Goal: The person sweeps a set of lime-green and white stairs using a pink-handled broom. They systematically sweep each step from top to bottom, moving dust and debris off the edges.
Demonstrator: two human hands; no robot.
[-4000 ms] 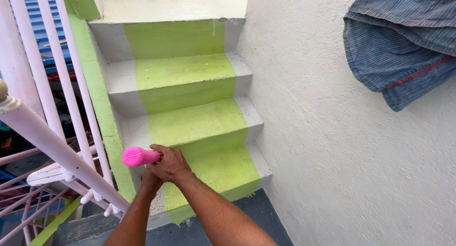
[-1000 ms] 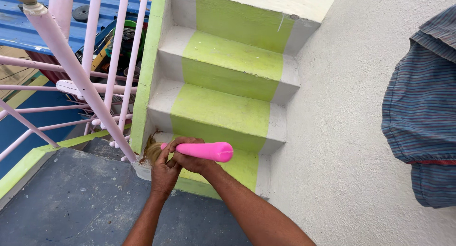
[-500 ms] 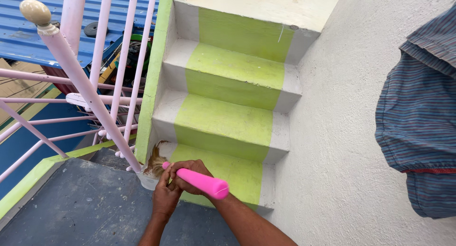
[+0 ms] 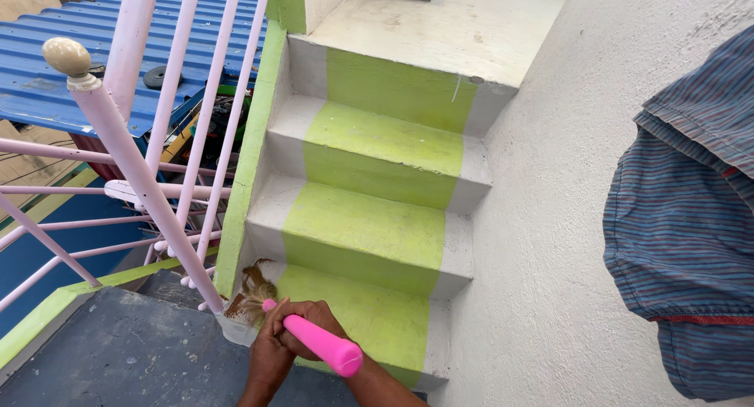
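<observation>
Both my hands grip a short broom with a thick pink handle (image 4: 323,346) at the bottom centre of the view. My left hand (image 4: 269,350) wraps the handle from the left and my right hand (image 4: 316,316) closes over it from the right. The broom's brown bristles (image 4: 251,294) rest on the left end of the lowest stair step (image 4: 369,313), close to the foot of the railing. The handle's rounded end points back toward me. The steps are white concrete with a wide lime-green stripe down the middle.
A pink metal railing (image 4: 141,171) with a cream knob runs along the left of the stairs, with a blue corrugated roof (image 4: 71,69) beyond it. A blue striped cloth (image 4: 691,242) hangs on the rough white wall (image 4: 550,218) at right. A grey landing floor (image 4: 118,352) lies below.
The view has swung slightly right and up the stairs. The pink handle has tipped further toward me, while the bristles stay at the left end of the lowest step.
</observation>
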